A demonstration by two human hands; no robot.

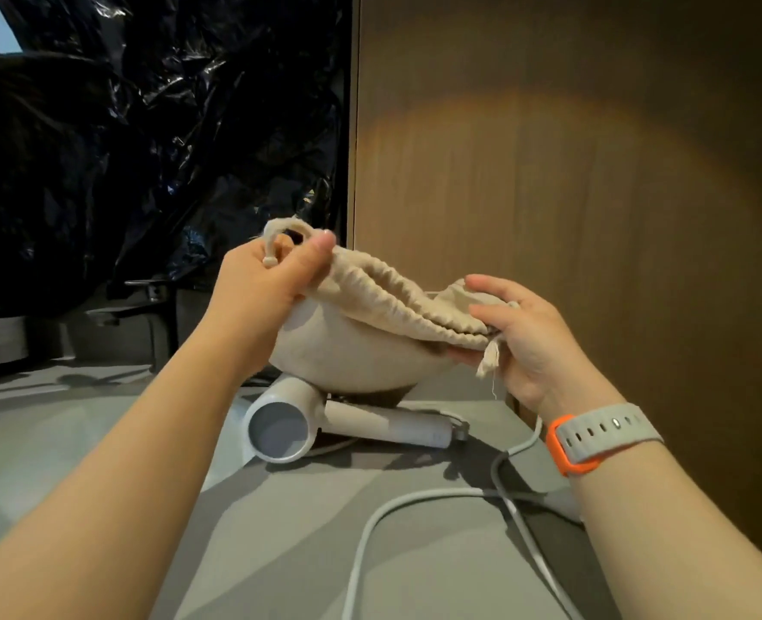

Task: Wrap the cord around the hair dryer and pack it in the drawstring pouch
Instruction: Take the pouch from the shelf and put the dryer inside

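Left hand [258,284] and right hand [535,346], fingers [491,284] curled round opposite pouch [348,346] ends

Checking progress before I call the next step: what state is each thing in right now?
Pouch: held up above the hair dryer, mouth gathered, not spread open.
Hair dryer: lying on the grey surface, outside the pouch.
Cord: unwrapped, trailing loose across the surface.
Left hand: gripping the pouch's left end.
Right hand: pinching the pouch's right end.
Watch: strapped on the right wrist.
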